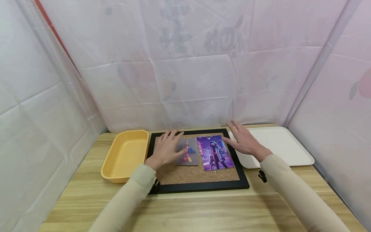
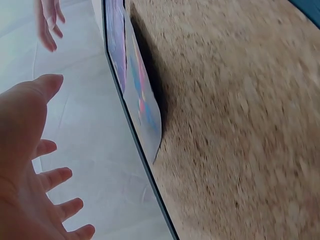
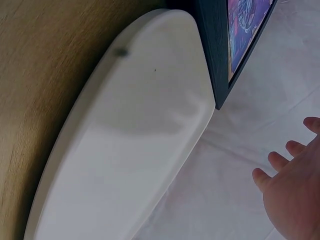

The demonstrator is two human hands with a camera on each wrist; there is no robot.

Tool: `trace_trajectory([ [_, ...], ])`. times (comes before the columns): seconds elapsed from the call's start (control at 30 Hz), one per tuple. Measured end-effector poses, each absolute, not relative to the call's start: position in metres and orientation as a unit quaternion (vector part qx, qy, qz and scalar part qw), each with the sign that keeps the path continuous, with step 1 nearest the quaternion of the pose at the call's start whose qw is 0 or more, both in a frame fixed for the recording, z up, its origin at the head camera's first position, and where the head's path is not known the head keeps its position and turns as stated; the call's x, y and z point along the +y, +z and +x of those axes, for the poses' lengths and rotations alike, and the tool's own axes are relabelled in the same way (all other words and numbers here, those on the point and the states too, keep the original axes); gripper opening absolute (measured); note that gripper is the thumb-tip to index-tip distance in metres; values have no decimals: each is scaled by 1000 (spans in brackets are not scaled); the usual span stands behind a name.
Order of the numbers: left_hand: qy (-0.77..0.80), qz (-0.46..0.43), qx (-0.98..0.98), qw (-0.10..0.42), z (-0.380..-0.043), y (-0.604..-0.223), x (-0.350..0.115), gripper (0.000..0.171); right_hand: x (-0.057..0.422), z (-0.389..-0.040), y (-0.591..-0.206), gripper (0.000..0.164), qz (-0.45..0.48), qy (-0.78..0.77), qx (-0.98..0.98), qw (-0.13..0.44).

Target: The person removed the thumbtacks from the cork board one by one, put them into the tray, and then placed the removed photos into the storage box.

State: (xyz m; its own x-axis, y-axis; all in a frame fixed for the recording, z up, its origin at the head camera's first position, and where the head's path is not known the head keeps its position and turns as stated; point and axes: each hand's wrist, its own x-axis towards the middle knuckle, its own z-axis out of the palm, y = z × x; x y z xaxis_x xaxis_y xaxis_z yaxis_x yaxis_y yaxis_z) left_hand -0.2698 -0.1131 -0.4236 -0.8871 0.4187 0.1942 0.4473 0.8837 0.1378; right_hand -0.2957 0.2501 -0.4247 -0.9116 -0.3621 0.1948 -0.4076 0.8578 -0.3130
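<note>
A black-framed cork board lies on the table with two picture cards on it. The purple card shows a hooded figure; left of it, a grey card carries a pink and blue image. In the left wrist view the grey card bows up, casting a shadow on the cork. My left hand hovers over the board's left part, fingers spread, holding nothing. My right hand is held over the board's right edge and the white tray, fingers apart and nothing in them.
A yellow bin stands left of the board on the wooden table. The white tray lies to the board's right, against its frame. Pale curtains hang behind and on both sides.
</note>
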Motion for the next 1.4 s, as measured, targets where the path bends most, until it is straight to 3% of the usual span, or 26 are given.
trace_trajectory([
  [0.57,-118,-226,-967,28,-269,-433,-96,82,240,-297,-425,81,219,199,-954,39],
  [1.4,-94,-266,-959,-27,-260,-446,-74,81,227,-301,-434,62,239,236,-941,36],
])
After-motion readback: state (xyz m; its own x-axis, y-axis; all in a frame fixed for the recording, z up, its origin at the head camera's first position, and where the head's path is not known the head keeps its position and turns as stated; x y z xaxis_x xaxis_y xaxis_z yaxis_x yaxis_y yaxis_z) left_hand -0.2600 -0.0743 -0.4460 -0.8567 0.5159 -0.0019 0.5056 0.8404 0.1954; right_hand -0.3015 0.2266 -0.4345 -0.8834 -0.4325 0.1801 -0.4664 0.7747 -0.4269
